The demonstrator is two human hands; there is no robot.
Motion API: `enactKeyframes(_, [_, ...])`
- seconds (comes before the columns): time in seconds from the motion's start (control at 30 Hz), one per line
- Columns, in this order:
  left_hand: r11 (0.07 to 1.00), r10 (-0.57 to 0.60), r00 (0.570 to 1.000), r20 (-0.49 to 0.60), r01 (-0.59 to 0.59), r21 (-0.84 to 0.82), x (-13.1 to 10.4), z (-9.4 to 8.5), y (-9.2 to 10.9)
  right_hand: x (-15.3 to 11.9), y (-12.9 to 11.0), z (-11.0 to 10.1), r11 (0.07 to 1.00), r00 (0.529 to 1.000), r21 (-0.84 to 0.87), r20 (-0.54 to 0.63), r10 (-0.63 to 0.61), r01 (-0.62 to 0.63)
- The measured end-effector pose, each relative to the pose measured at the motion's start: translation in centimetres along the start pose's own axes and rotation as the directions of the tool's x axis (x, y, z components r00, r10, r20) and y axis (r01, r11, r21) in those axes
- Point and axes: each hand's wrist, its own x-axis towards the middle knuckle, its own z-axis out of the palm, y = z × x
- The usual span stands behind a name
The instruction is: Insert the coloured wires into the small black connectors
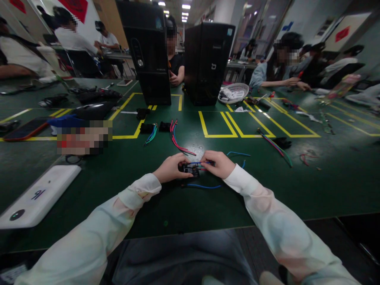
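Note:
My left hand (172,168) is closed round the left side of a small black connector block (194,170), just above the green table. My right hand (218,164) pinches a thin blue wire (195,162) whose left end reaches the block near my left fingertips. Red and green wire pieces show between the block and my right fingers. A loose blue wire (203,186) lies on the table just below my hands. Another blue wire (239,153) rests to the right of my right hand.
Two black computer towers (148,59) (209,63) stand at the back. Black connectors with coloured wires (182,147) lie beyond my hands, and another bundle (277,148) lies to the right. A white device (41,196) is at the left. People sit around the tables.

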Motion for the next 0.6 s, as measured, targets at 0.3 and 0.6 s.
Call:
enactKeyframes(0.3, [0.998, 0.059, 0.993, 0.104, -0.062, 0.021, 0.1, -0.3, 0.2, 0.1, 0.5, 1.3, 0.979, 0.974, -0.086, -0.144, 0.174, -0.187])
enactKeyframes(0.6, [0.999, 0.034, 0.999, 0.029, -0.035, 0.008, 0.0, 0.1, -0.1, -0.2, -0.1, 0.3, 1.0, 1.0, 0.001, -0.008, 0.006, -0.006])
